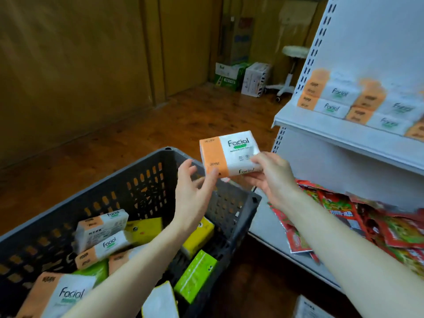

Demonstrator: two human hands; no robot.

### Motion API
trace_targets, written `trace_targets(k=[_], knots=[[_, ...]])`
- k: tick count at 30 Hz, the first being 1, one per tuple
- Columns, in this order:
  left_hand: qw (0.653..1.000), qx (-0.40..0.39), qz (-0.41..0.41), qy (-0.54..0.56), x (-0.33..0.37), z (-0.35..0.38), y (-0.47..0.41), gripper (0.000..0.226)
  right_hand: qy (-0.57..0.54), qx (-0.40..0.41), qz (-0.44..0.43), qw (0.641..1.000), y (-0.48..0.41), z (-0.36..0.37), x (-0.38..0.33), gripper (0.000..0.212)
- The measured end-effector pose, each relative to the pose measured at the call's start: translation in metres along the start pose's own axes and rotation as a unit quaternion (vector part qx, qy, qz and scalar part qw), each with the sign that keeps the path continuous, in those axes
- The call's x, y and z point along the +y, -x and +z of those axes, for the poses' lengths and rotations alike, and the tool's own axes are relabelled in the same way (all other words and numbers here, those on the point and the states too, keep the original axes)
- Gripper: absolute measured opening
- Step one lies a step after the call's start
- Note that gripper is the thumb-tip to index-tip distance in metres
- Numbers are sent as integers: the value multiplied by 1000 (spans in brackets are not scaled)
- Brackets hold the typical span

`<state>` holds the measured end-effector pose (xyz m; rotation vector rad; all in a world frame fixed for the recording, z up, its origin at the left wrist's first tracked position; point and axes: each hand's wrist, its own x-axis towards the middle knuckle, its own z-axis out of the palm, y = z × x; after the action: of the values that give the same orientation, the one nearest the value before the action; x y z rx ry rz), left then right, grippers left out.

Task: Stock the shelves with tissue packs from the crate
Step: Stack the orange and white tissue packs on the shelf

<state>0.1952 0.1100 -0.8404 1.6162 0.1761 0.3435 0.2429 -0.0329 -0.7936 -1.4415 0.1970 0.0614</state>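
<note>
Orange-and-white tissue pack (229, 153) aloft over far corner of crate (146, 177), short of upper shelf (344, 134). Pinched at near right corner by right hand (273, 177): thumb on top, fingers curled beneath. Left hand (192, 196) spread and loose, one fingertip touching pack's orange end, gripping nothing. Spare packs (103, 235) jumbled in crate: orange, yellow, green. Stacked packs (339, 95) two high on upper shelf. Red printed packets (344, 210) heaped on lower shelf (263, 223).

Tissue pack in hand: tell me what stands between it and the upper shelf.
Nothing visible. The tissue pack, pinched by the right hand, has open air up to the upper shelf, though stacked packs already line its front there.
</note>
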Motion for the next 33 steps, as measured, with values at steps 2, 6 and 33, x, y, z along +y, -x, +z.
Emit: trace_targets(k=[2,6,33], knots=[[998,-11,-16,66,19,21,6,52,-3,17,-26,1000,8,-22,-13,19],[992,-55,-16,113,53,66,19,24,-22,61,-74,995,25,-74,-38,13],[894,-161,324,-265,178,360,-7,32,93,316,-244,912,-27,-347,-147,32]])
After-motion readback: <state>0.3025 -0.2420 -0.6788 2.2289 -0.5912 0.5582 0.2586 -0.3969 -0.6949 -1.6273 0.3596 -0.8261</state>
